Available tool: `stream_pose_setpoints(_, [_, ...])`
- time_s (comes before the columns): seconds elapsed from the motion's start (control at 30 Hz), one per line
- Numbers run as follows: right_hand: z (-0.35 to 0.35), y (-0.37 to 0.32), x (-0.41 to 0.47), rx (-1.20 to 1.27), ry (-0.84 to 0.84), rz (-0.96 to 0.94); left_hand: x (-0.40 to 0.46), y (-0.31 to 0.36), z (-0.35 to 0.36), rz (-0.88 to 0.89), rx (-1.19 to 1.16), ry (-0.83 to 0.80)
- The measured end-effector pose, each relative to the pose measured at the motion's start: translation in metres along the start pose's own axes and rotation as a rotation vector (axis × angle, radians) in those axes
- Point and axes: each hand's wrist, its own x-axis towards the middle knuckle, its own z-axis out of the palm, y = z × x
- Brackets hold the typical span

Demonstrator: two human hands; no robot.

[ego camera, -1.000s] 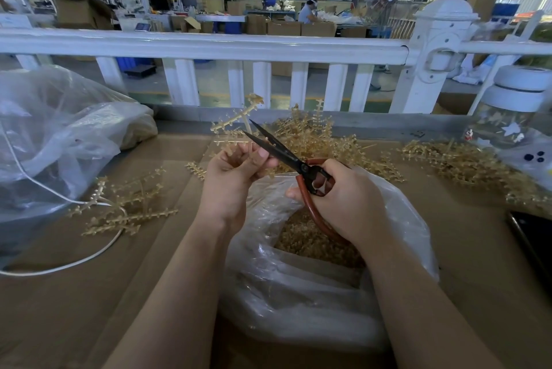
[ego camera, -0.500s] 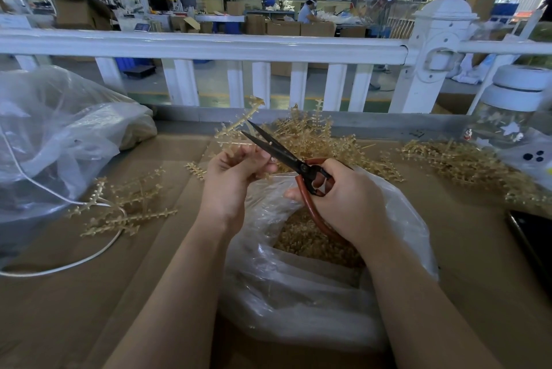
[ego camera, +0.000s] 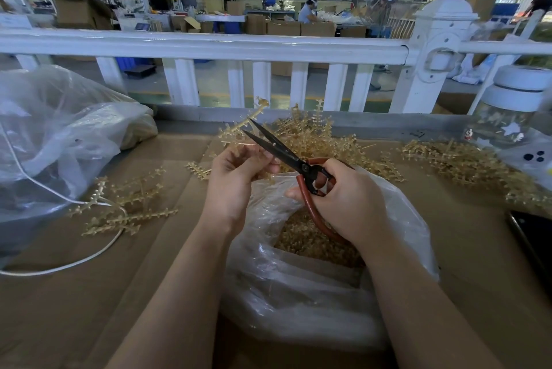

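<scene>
Where the right hand (ego camera: 349, 204) grips the scissors (ego camera: 280, 151), handles lie half-hidden.

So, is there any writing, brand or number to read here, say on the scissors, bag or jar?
No readable text.
Scissors: no marking visible.
Plastic bag: plain.
Jar: only star and dot shapes.
Cardboard boxes behind the fence: any print too blurred.

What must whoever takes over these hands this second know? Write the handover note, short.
Left hand: pinches a tan plastic branch above the clear bag.
Right hand: grips the red-handled scissors, blades open at the branch.
Done: snipped bits lie in the bag.
Left: trim this branch, then probably the pile behind the bag and the heap to the right.
</scene>
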Motion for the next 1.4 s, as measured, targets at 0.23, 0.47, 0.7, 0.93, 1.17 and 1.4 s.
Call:
stream_pose_setpoints(0.23, [0.0011, 0.0016, -0.0003, 0.005, -0.006, 0.001, 0.0004, -0.0017, -0.0012, 0.027, 0.005, 0.026])
stream_pose_setpoints(0.47, [0.0005, -0.0024, -0.002, -0.061, 0.079, -0.101, -0.0002, 0.0, 0.0007, 0.012, 0.092, 0.084])
stream_pose_setpoints(0.7, [0.0039, 0.0049, 0.0018, -0.129, 0.059, -0.065, -0.0003, -0.0019, -0.0005, 0.047, 0.189, 0.016])
stream_pose_setpoints(0.93, [0.0038, 0.0056, 0.0035, -0.118, 0.031, -0.059, -0.0015, -0.0034, 0.0015, 0.066, 0.151, -0.021])
stream_pose_setpoints(1.17, [0.001, 0.0034, 0.0032, -0.128, 0.018, -0.05, 0.0013, -0.0068, 0.0003, 0.058, 0.133, -0.016])
stream_pose_setpoints(1.4, [0.0004, 0.0016, 0.0017, -0.141, 0.044, -0.036, 0.0005, -0.006, -0.0003, 0.053, 0.108, -0.029])
